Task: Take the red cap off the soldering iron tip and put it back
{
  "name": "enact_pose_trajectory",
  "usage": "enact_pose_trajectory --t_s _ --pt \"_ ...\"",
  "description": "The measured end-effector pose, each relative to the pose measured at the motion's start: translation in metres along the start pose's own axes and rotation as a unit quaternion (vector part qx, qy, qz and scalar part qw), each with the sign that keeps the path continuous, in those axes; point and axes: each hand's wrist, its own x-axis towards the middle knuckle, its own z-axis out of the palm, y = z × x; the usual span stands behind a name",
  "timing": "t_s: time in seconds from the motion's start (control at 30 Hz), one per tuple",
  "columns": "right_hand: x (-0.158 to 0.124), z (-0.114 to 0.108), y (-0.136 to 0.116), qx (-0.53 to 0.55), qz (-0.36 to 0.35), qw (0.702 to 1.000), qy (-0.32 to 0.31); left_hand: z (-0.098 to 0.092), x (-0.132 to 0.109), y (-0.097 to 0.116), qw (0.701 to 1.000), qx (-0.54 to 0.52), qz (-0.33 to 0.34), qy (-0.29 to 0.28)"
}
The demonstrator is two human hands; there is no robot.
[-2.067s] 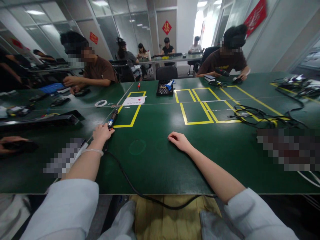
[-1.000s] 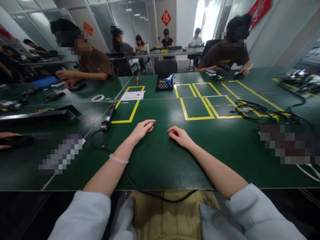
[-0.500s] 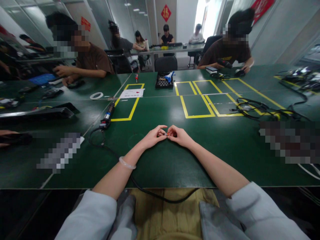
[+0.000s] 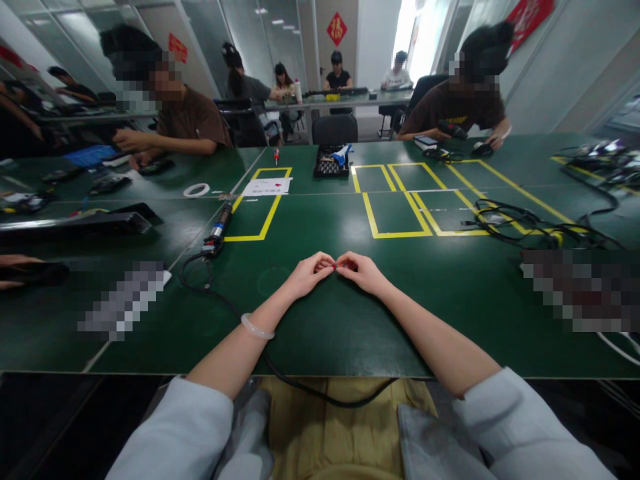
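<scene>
Over the green table [image 4: 330, 333], my left hand [image 4: 311, 275] and my right hand [image 4: 365, 275] meet fingertip to fingertip. Between them is a small red-orange piece [image 4: 339, 265], mostly hidden by the fingers and too small to name. Both hands are closed in a pinch, each with its fingertips on that piece. A pale bangle [image 4: 257, 328] circles my left wrist. To the left of my hands lies a black and silver cylindrical tool [image 4: 218, 228] with a dark cord [image 4: 225, 303] that runs toward me and over the table edge.
Yellow tape outlines [image 4: 400, 235] mark the tabletop. Farther back are a black tray [image 4: 331, 163] with a blue-handled item, a white paper [image 4: 270, 187] and a tape roll [image 4: 196, 191]. Black cables [image 4: 520, 220] lie at the right. Co-workers sit left and right across the table.
The fingers of my left hand have curled in closer, and the small piece shows less between the fingertips. The whole view has shifted slightly.
</scene>
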Motion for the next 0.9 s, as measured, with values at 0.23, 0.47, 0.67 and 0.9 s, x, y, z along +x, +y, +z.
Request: enact_pose_trajectory --t_s 0.23,0.47,0.67,0.9 --pt "0.001 -0.003 0.001 0.018 0.038 0.999 0.003 0.006 -0.004 0.016 0.999 0.04 0.031 0.006" --pt "0.0 0.0 0.001 0.054 0.027 0.998 0.012 0.004 -0.005 0.019 0.997 0.072 0.033 0.02" --pt "-0.002 0.0 0.001 0.008 -0.002 1.0 -0.007 0.005 -0.005 0.018 0.997 0.079 0.028 0.005" --pt "-0.001 -0.003 -0.001 -0.004 0.022 1.0 0.011 -0.046 0.007 -0.004 0.964 0.18 -0.017 0.193"
